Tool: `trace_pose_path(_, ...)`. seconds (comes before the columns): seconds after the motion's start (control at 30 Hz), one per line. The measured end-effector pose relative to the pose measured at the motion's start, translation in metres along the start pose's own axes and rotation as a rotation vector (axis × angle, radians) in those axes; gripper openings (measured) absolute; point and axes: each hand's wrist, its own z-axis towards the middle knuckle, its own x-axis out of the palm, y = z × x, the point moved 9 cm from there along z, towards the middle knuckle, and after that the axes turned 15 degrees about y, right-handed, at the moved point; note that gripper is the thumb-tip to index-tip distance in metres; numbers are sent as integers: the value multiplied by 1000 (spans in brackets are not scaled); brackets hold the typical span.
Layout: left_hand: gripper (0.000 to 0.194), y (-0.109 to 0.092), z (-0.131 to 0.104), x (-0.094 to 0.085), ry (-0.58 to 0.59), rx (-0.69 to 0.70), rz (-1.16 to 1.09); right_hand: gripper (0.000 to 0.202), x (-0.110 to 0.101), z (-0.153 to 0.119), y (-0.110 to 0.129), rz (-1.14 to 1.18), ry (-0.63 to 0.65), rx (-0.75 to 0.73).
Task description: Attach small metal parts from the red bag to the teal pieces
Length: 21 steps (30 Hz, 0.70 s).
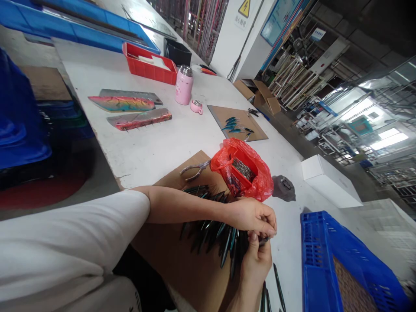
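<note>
My left hand (251,216) reaches across from the left, its fingers pinched together just above my right hand. Whatever sits between those fingertips is too small to make out. My right hand (256,264) comes up from the bottom edge, thumb and fingers closed on a dark slim fishing lure (264,241), mostly hidden by the fingers. Below my left forearm, many dark, glossy, slim lures (224,242) lie in a pile on a brown cardboard sheet (188,268). A red plastic bag (260,173) beside the pile surrounds a red box with thin metal pieces (243,168).
Pliers (196,168) lie by the bag. Beyond are a board with blue lures (234,123), a pink bottle (184,86), a red tray (147,69) and large painted fish shapes (125,104). A blue crate (315,260) and white box (328,180) stand right. Loose dark lures (278,286) lie near my right hand.
</note>
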Motion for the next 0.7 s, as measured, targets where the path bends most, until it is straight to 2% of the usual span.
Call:
trace_pose_path(0.3, 11, -1, -1, 0, -6, -21, 40, 48, 1, 1, 0, -2, 9, -4)
trace_pose_path(0.5, 16, -2, 0, -2, -1, -1, 283, 49, 1, 2, -5, -15, 16, 19)
trace_pose_path(0.7, 12, -7, 3, -5, -13, 62, 476, 52, 1, 2, -1, -62, 26, 8)
